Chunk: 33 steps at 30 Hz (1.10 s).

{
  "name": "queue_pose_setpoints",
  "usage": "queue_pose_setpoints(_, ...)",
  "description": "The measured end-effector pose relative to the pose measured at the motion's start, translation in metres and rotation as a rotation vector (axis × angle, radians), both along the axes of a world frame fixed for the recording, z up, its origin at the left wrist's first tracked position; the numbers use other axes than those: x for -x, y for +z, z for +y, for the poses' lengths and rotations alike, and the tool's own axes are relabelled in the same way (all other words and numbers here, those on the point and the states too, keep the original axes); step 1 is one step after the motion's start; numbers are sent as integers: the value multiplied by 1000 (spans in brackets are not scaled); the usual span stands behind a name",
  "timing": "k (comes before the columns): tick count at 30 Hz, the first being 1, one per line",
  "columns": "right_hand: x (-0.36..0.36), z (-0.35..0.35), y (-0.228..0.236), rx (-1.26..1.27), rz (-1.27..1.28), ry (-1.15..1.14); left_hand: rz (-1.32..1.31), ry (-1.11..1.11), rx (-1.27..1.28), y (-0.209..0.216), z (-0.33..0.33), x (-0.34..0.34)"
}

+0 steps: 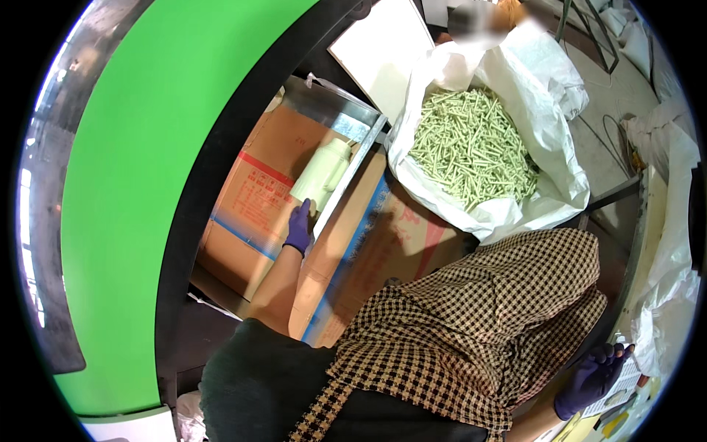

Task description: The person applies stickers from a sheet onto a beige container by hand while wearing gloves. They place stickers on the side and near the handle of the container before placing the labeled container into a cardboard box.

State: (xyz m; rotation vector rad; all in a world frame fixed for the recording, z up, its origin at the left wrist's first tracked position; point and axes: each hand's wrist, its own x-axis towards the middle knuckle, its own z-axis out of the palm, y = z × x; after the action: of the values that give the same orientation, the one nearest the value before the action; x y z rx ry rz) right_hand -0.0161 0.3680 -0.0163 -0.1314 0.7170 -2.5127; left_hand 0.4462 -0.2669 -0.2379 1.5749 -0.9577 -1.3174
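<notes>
The left hand [298,228] touches the green jug [321,177] at the right edge of the cardboard [250,177]; a loose touch could let it roll. Whether it or the half-curled right hand [591,379], well apart, grips anything cannot be told.

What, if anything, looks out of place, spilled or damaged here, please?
Nothing stands out as spilled or damaged: the green sticks appear contained in the white bag. The green container is tipped over the cardboard, but the left hand is at its near end, so that seems ordinary handling.
</notes>
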Motion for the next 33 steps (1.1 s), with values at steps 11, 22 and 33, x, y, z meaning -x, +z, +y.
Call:
queue_pose_setpoints(11,-18,-2,-74,-619,197,-266,371,-326,-350,12,-161,62)
queue_pose_setpoints(22,-24,-13,-69,-1610,915,-208,332,-50,-29,95,-220,21)
queue_pose_setpoints(33,-35,-60,-59,-1267,387,-128,-477,-312,380,-48,-3,22)
